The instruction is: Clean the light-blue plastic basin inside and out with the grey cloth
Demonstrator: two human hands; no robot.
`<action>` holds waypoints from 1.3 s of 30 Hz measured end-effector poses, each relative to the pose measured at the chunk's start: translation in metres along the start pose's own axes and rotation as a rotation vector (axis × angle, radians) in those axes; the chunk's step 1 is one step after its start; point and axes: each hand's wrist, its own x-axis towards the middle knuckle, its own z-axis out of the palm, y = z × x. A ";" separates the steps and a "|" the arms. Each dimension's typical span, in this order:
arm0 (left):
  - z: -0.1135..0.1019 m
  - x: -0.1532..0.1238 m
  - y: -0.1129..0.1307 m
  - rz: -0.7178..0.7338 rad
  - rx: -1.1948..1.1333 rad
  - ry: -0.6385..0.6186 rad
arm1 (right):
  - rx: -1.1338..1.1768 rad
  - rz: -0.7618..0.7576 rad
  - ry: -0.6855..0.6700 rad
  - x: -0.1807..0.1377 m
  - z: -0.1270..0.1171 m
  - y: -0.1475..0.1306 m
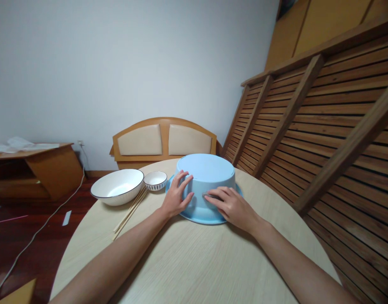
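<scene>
- Blue basin (206,166) rests upside down toward the far side of the round surface (196,261), rim down and base facing up.
- Left hand (176,196), fingers spread and grasping nothing, lies against the near left of the basin's wall, fingertips by the base's edge.
- Right hand (233,207) curls over a small grey item (209,196), mostly hidden, holding it at the near wall; its kind cannot be told.
- Step in hand appears to be rubbing the outer wall; another stroke would call for even pressure from the right, a steady brace from the left.
- Large white bowl (118,188), small striped bowl (156,181) and chopsticks (130,213) sit at left, apart from both hands.
</scene>
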 end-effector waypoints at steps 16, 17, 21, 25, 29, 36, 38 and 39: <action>0.001 0.000 0.000 0.000 -0.009 0.014 | 0.065 -0.141 -0.253 0.008 0.007 -0.019; 0.001 0.000 0.000 0.001 -0.008 0.012 | 0.059 -0.123 -0.221 0.007 0.006 -0.017; 0.001 -0.001 -0.001 -0.003 -0.006 0.006 | -0.016 0.033 0.032 0.001 0.006 -0.001; 0.000 -0.001 -0.001 -0.006 -0.014 0.003 | -0.057 0.137 0.172 -0.003 0.005 0.009; 0.000 0.000 0.000 -0.004 -0.021 0.007 | -0.031 0.007 0.053 -0.003 0.002 0.008; 0.001 0.000 0.001 -0.005 -0.013 0.006 | 0.106 -0.097 -0.189 -0.001 -0.004 0.001; 0.001 0.000 0.000 -0.007 -0.011 0.003 | 0.092 -0.074 -0.116 -0.002 -0.004 0.004; 0.001 0.000 0.000 -0.007 -0.011 0.003 | 0.077 -0.051 -0.056 -0.003 -0.003 0.007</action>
